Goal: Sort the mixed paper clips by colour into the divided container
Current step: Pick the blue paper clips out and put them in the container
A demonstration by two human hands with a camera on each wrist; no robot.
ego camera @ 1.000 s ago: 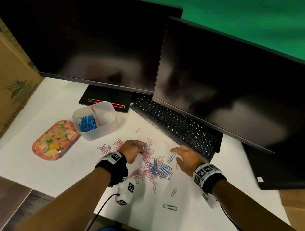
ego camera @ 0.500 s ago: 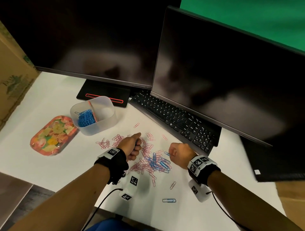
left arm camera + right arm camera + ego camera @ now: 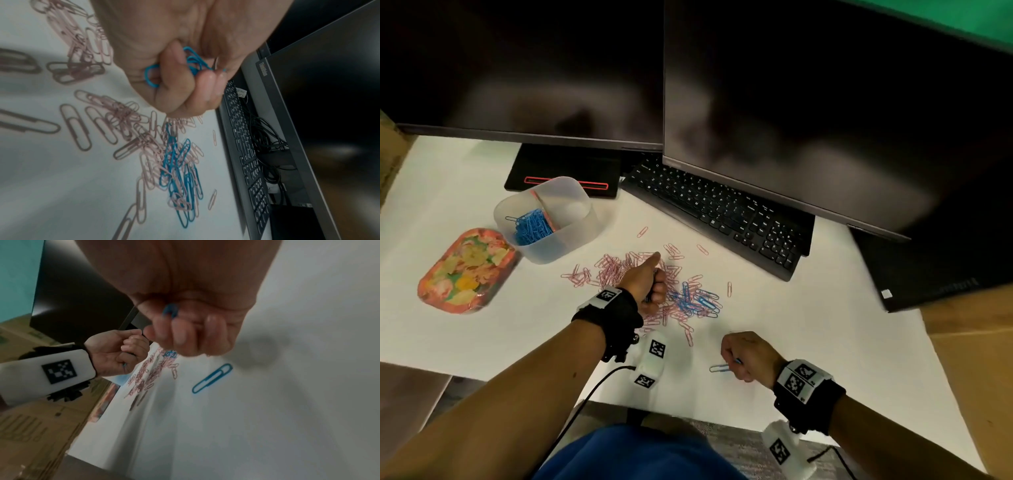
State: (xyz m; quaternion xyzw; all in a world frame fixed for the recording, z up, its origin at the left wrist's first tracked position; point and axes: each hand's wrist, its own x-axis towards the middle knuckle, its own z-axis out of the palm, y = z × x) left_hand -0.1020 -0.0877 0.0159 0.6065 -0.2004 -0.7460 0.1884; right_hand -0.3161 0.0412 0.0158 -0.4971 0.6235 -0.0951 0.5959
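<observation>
Mixed pile of pink + blue paper clips (image 3: 674, 294) sits mid surface (image 3: 808, 325), w/ the divided container (image 3: 551, 219) off to the left, blue clips in its left compartment. Left hand (image 3: 649, 284) is over the pile, fingers (image 3: 180, 91) clenched round a few blue clips (image 3: 195, 60). Right hand (image 3: 748, 356) nearer the front edge, fist gripping a blue clip (image 3: 170, 310), w/ a lone blue clip (image 3: 211, 378) lying just beside it.

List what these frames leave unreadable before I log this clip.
- Count of blue clips in the left hand: curled fingers cover most, left wrist view.
- What the right hand holds: blurred blue bit, right wrist view.
- Far compartment of the divided container: translucent wall, head view.
- Keyboard back edge: under monitor.
</observation>
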